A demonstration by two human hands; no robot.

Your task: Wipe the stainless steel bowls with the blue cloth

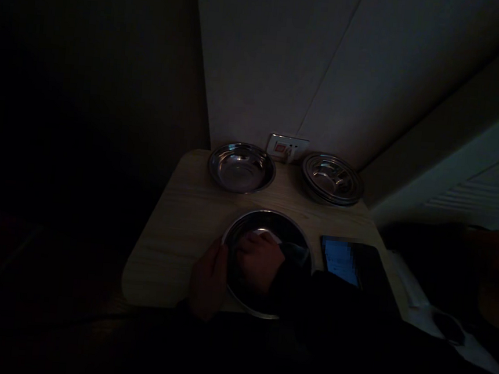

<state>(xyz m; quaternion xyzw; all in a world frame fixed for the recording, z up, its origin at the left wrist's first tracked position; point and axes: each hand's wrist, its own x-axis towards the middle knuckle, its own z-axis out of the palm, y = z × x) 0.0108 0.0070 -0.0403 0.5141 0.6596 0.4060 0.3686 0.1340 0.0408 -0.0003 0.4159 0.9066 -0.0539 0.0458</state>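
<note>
metal bowl holds 1 curled right hand, its grasp unclear; 1 left hand clasps the rim.

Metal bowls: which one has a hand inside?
The front bowl: the right hand is inside it; the back-left bowl and back-right stack are untouched.

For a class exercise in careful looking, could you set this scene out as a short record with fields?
Light: dim
Left hand: at the rim of the front bowl
Right hand: inside that bowl; grip too dark to tell
Table, back: single bowl, left; stacked bowls, right
Table, right side: lit screen
Wall: socket panel
</note>
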